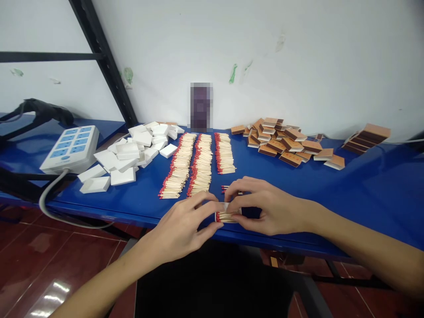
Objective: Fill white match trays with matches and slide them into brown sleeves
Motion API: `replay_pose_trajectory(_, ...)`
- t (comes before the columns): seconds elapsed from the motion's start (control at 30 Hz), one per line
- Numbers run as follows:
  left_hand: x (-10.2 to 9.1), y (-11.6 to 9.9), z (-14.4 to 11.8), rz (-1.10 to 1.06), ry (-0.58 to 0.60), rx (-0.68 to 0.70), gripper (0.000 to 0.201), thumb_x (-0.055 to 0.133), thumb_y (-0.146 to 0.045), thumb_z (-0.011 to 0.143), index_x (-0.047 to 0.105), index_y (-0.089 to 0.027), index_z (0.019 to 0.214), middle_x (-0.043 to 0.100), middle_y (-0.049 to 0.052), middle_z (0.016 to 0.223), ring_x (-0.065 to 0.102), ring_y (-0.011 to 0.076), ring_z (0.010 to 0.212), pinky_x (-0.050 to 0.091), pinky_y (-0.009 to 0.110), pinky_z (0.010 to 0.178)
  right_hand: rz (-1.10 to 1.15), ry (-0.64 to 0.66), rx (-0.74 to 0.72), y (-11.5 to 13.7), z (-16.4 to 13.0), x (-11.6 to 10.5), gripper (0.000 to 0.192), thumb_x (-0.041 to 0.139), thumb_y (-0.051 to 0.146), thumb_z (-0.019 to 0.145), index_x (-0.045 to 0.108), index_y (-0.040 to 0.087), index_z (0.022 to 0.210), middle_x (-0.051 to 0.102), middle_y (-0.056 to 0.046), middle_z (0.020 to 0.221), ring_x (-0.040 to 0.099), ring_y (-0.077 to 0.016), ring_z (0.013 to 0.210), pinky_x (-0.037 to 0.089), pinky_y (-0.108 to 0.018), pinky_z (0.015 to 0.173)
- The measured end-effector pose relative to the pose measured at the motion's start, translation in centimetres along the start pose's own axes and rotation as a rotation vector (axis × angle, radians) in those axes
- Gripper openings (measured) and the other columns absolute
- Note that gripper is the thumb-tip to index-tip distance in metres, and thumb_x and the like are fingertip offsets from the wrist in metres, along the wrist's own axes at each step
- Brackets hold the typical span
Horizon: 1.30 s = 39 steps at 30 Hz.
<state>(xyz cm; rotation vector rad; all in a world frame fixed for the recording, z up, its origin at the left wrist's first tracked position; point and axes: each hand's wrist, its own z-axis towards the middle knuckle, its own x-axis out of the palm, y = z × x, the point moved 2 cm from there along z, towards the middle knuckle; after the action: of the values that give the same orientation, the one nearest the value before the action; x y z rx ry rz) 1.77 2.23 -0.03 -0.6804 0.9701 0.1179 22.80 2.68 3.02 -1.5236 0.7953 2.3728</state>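
Note:
Both hands meet at the front edge of the blue table (364,185). My left hand (185,225) and my right hand (265,207) pinch the two ends of a small white matchbox tray (226,216) filled with red-tipped matches. A few loose matches (225,188) lie just behind my right hand's fingers. Three long rows of matches (200,162) stretch away toward the wall. A heap of empty white trays (132,150) sits to the left, and a pile of brown matchbox sleeves (285,141) to the right.
A white and blue power strip (71,148) with a grey cable lies at the table's left end. More brown sleeves (366,138) are stacked far right. A dark blurred object (201,107) leans on the white wall. A black metal frame (99,53) rises at left.

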Motion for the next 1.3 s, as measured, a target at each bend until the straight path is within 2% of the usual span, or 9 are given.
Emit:
replay_pose_trajectory(0.13,0.1,0.0,0.0,0.032,0.006,0.0,0.018,0.055,-0.025,0.096,0.059,-0.022,0.113,0.059,0.006,0.113,0.062,0.0186,0.098,0.052,0.032,0.087,-0.038,-0.11,0.002,-0.3,-0.1,-0.5,0.015,0.057,0.025,0.09,0.07,0.019,0.092,0.068,-0.008,0.098,0.063,-0.0171,0.084,0.048,-0.031,0.077)
replay_pose_trajectory(0.2,0.1,-0.1,0.0,0.043,0.009,-0.014,0.017,0.056,-0.027,0.095,0.06,-0.02,0.11,0.06,0.007,0.108,0.062,0.0184,0.093,0.053,0.031,0.083,-0.109,-0.109,0.067,-0.8,-0.3,-1.0,0.019,0.054,0.024,0.091,0.069,0.019,0.1,0.068,-0.009,0.1,0.063,-0.0197,0.087,0.049,-0.034,0.078)
replay_pose_trajectory(0.3,0.0,-0.2,0.1,0.021,0.008,-0.024,0.015,0.057,-0.029,0.094,0.063,-0.019,0.105,0.061,0.006,0.104,0.063,0.0177,0.09,0.053,0.031,0.081,-0.213,0.012,0.238,-2.2,-0.8,-1.8,0.04,0.055,0.036,0.092,0.059,0.021,0.129,0.066,-0.011,0.112,0.061,-0.0262,0.099,0.048,-0.041,0.083)
replay_pose_trajectory(0.4,-0.1,-0.2,0.2,-0.019,0.014,-0.032,0.015,0.057,-0.029,0.094,0.064,-0.02,0.103,0.061,0.006,0.105,0.063,0.0165,0.089,0.052,0.029,0.083,-0.201,0.122,0.32,-3.2,-1.3,-2.2,0.062,0.06,0.054,0.087,0.051,0.023,0.139,0.061,-0.012,0.125,0.058,-0.0302,0.108,0.047,-0.045,0.088)
replay_pose_trajectory(0.5,-0.1,-0.1,0.2,-0.019,0.02,-0.057,0.017,0.057,-0.03,0.095,0.065,-0.02,0.107,0.061,0.006,0.107,0.063,0.0169,0.091,0.052,0.03,0.084,-0.182,0.162,0.328,-3.1,-1.2,-1.9,0.06,0.06,0.058,0.085,0.058,0.022,0.133,0.059,-0.012,0.127,0.057,-0.0307,0.109,0.044,-0.046,0.088)
replay_pose_trajectory(0.63,-0.2,-0.2,0.1,0.007,0.013,-0.076,0.026,0.053,-0.033,0.097,0.062,-0.02,0.118,0.062,0.007,0.109,0.062,0.0191,0.096,0.052,0.033,0.088,-0.192,0.123,0.34,-2.5,-0.6,-1.3,0.038,0.057,0.048,0.091,0.069,0.024,0.117,0.065,-0.009,0.108,0.058,-0.026,0.096,0.039,-0.042,0.081)
replay_pose_trajectory(0.73,-0.2,-0.2,0.1,0.028,0.026,-0.07,0.026,0.05,-0.033,0.098,0.063,-0.02,0.117,0.061,0.008,0.107,0.062,0.0196,0.096,0.052,0.034,0.087,-0.176,0.097,0.357,-2.7,-0.3,-1.0,0.033,0.052,0.046,0.095,0.072,0.026,0.112,0.066,-0.007,0.095,0.058,-0.0227,0.088,0.037,-0.04,0.079)
replay_pose_trajectory(1.07,0.2,-0.1,-0.1,0.05,0.007,0.002,0.025,0.051,-0.023,0.098,0.058,-0.023,0.122,0.053,0.008,0.122,0.059,0.0181,0.104,0.05,0.032,0.091,-0.004,0.051,0.35,-3.4,0.1,-0.8,0.023,0.056,0.036,0.095,0.072,0.02,0.093,0.068,-0.005,0.09,0.06,-0.0179,0.083,0.044,-0.031,0.075)
replay_pose_trajectory(1.3,0.1,0.0,-0.2,0.044,-0.017,0.042,0.026,0.054,-0.02,0.096,0.054,-0.022,0.122,0.055,0.007,0.12,0.058,0.0174,0.106,0.049,0.03,0.09,0.005,0.087,0.393,-3.2,0.1,-1.2,0.024,0.055,0.039,0.095,0.072,0.021,0.097,0.069,-0.004,0.088,0.06,-0.018,0.079,0.043,-0.032,0.072)
